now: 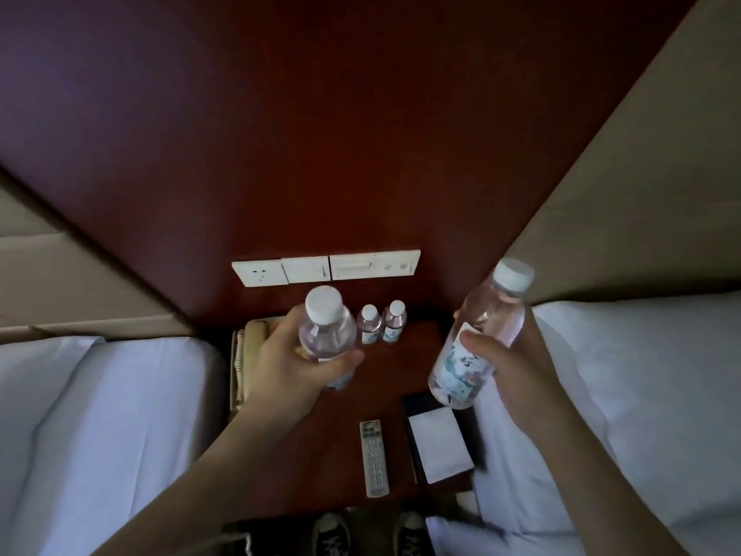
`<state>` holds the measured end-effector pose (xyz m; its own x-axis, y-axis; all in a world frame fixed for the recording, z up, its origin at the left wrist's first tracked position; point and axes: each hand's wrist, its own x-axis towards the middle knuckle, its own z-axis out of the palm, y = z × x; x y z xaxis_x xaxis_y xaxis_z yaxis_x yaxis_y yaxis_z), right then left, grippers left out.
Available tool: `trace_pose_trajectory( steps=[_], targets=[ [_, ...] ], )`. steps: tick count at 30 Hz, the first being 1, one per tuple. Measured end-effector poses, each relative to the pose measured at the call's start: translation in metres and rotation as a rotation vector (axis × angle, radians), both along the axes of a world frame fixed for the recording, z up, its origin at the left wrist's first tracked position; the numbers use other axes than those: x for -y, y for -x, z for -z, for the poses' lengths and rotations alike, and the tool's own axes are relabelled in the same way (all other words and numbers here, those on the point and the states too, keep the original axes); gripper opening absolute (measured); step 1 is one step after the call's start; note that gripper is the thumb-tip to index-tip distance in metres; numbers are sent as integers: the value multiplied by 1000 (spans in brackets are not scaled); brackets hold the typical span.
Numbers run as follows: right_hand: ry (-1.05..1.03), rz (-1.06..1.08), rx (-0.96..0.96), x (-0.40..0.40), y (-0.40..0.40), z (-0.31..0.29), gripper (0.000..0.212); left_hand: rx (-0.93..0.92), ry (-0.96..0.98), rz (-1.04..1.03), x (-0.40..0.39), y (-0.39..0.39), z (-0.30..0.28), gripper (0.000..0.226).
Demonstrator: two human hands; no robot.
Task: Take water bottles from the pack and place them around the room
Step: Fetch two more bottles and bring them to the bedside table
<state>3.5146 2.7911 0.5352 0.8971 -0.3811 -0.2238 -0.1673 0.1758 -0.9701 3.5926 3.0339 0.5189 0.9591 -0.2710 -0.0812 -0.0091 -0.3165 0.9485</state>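
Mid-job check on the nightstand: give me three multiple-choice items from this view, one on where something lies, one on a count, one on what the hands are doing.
1. Where does the remote control lie on the nightstand?
A. Left of the white notepad
B. Against the wall switches
C. On the right-hand bed

2. How many bottles stand on the nightstand by the wall?
A. None
B. Two
C. Four

3. What are the hands doing?
A. Both empty
B. Only the left holds a bottle
C. Each holds a capped bottle

Answers:
1. A, the remote lies on the front part of the top, with the notepad to its right.
2. B, two small bottles stand side by side below the switch panel.
3. C, the left hand grips one bottle and the right hand a tilted bottle, white caps on both.
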Motion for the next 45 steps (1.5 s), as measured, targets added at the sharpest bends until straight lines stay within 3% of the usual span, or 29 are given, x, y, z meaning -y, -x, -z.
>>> trace_pose_trajectory(
  steps=[6, 10, 15, 24, 29, 32, 36, 45],
  targets=[
    [50, -107, -52, 42, -51, 167, 44, -47, -84, -36, 31, -52, 165, 55],
    [105, -152, -110, 62, -70, 267, 63, -79, -151, -51, 37, -75, 260, 56],
    [186, -204, -132, 82, -80, 346, 67, -72, -165, -63, 39, -88, 324, 59],
    [414, -302, -99, 90, -87, 383, 65, -62, -106, -90, 42, -97, 360, 61],
    [451, -307, -199, 89, -82, 398, 68, -248, -216, -88, 40, -89, 384, 71],
    [476, -321, -196, 92, -91, 402, 62, -194, -408, -49, 41, -100, 391, 63],
    [481, -379, -230, 100, -107, 406, 56, -201, -404, -39, 44, -116, 395, 73],
    [558, -478, -195, 104, -132, 415, 52, -240, -382, 18, 53, -140, 395, 57]
  ],
)
